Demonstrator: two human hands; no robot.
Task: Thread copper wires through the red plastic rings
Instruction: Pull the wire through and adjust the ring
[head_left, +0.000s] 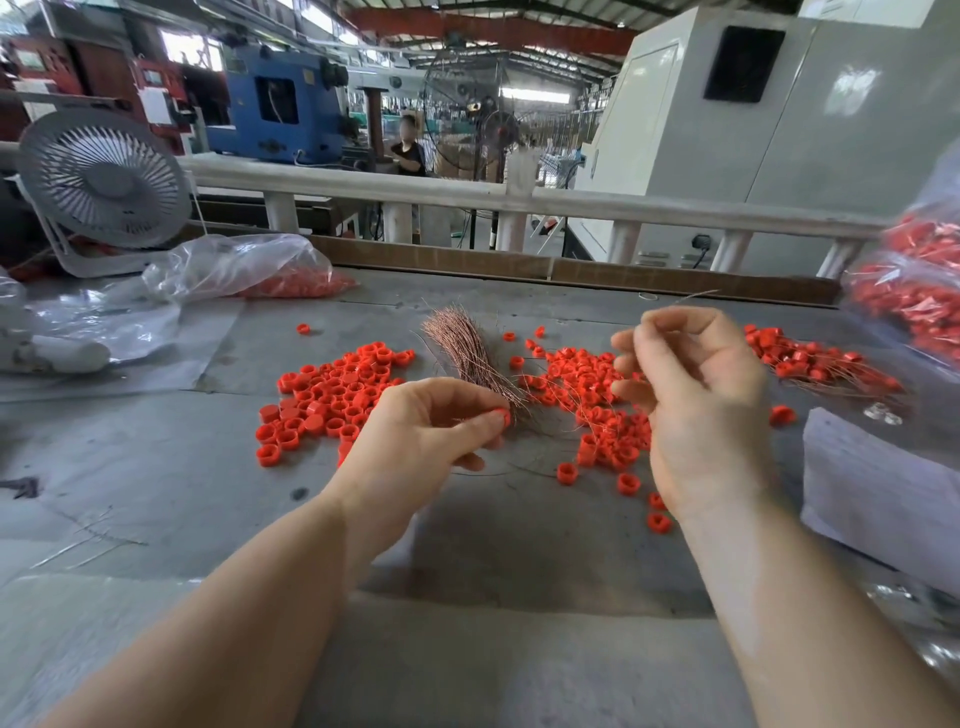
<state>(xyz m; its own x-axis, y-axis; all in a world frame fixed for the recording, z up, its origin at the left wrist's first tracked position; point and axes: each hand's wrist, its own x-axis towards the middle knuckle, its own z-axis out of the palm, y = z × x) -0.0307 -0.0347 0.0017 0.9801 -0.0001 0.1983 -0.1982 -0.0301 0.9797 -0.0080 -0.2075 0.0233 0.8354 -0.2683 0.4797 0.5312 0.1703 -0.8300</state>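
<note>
Pinching red ring (500, 417) in left grip (431, 431); right grip (691, 384) pinching copper wire (691, 297) above.

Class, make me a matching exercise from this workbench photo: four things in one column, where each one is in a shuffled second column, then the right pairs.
Things
1. Bundle of thin copper wires
2. Single red plastic ring
3. Single thin copper wire
4. Small white desk fan

Places
A. Pinched in the right hand
B. Far left of the grey table
C. Lying on the table between two heaps of rings
D. Pinched in the left hand

Pairs: 1-C, 2-D, 3-A, 4-B
</note>
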